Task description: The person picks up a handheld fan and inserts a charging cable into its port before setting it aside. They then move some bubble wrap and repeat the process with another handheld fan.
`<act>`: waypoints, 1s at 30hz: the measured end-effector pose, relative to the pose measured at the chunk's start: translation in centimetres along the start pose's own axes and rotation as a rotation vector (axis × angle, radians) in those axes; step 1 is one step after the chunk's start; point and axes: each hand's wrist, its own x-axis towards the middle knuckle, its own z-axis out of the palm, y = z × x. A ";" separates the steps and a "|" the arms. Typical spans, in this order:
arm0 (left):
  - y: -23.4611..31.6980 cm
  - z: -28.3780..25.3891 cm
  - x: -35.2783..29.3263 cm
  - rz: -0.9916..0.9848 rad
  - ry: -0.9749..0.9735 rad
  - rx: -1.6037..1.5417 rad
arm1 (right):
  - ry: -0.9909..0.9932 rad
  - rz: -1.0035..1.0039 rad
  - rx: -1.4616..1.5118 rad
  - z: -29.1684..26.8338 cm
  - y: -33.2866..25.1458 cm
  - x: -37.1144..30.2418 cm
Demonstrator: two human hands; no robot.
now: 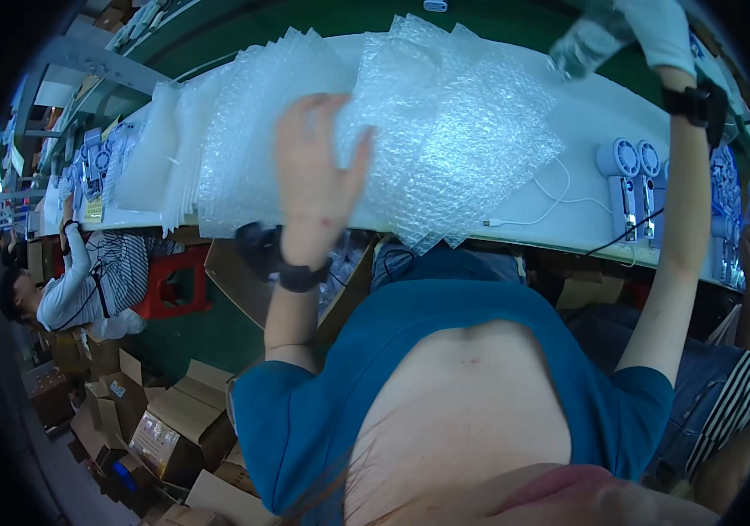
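My left hand [320, 167], bare and a little blurred, is over the bubble-wrap bags, with its thumb and fingers apart and nothing in it. Beneath and around it, clear bubble-wrap bags [256, 131] lie in overlapping layers. A looser fanned pile of bubble-wrap bags [471, 131] spreads to its right and hangs slightly over the near table edge. At the far right, my right hand [662, 33], in a white glove, is raised at the top rim. It grips a crumpled clear plastic bag [592, 42], smeared by motion; whether anything is inside cannot be made out.
Light-purple handheld fans [625, 175] stand at the right of the white table [559, 197], near a white cable [559, 206]. More fans [94, 162] are at the left end. People sit on both sides. Open cardboard boxes [186, 412] and a red stool [173, 285] are on the floor.
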 end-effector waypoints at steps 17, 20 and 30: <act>7.2 7.7 -0.6 -0.130 -0.117 -0.166 | 0.050 0.184 0.136 -3.3 -2.1 -4.9; 10.0 8.8 -1.3 -0.145 -0.274 0.027 | 0.012 0.256 0.403 -5.4 -3.9 -7.1; 5.2 8.5 0.0 -0.302 -0.341 -0.125 | -0.866 0.914 1.136 -8.4 -10.8 -16.4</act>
